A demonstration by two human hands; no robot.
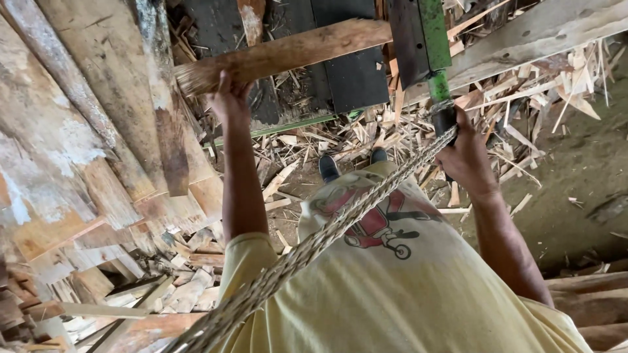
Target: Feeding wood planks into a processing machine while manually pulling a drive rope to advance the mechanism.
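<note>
the left hand was closed on the frayed end of a rough brown wooden plank, whose far end lay under the green metal lever. the right hand gripped that lever's black handle beside a braided rope. the plank looked uncut, though split wood scraps littered the floor.

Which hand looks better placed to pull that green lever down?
The right hand, probably: it already grips the green lever by the rope. The left hand holds the wooden plank.
</note>
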